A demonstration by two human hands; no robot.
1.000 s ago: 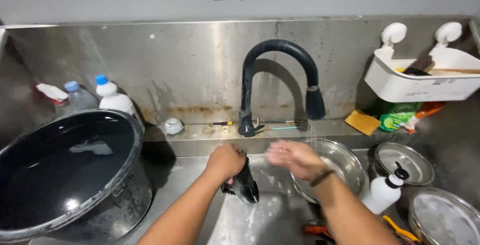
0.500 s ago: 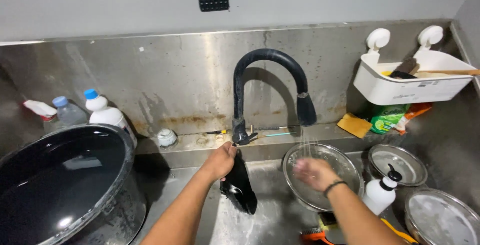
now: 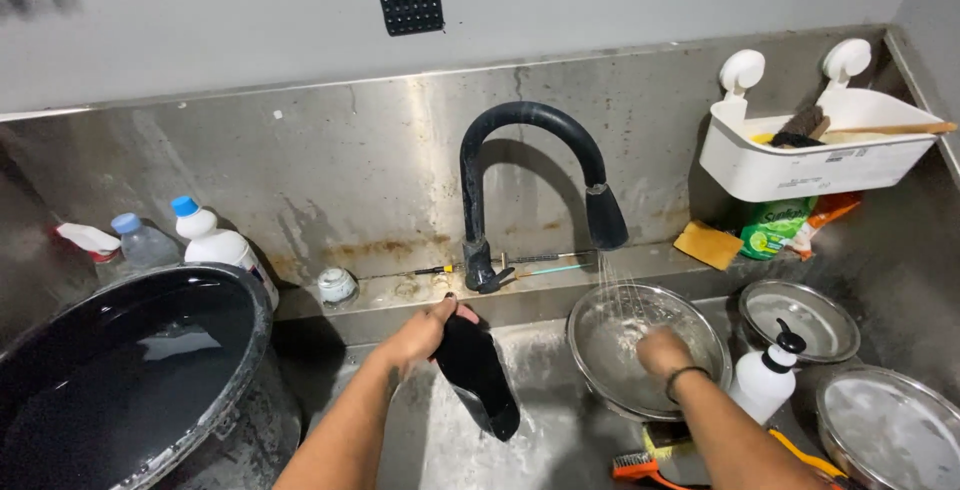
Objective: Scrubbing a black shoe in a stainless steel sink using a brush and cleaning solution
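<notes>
- We stand at a steel sink (image 3: 560, 450) with a curved black tap (image 3: 535, 175) in the middle of its back edge. We tell where things are from that tap.
- Our left hand (image 3: 420, 333) is just below the tap's foot. Its fingers are closed around the top end of a black scoop-shaped tool (image 3: 478, 375).
- The black tool hangs down from that hand into the sink, below the tap and a little to the left of its spout.
- Water sprays down from the tap's spout into a round shiny metal bowl (image 3: 600, 350), which sits below and to the right of the tap.
- Our right hand (image 3: 664, 352) is inside that bowl, under the spray. It looks loosely curled, and we cannot tell if it holds anything.
- A white pump bottle (image 3: 766, 382) stands just right of the bowl.
- Far left of the tap sits a big black round pot (image 3: 120, 380) with dark water in it.
- Up and right of the tap, a white plastic basket (image 3: 820, 165) hangs on the steel wall.
</notes>
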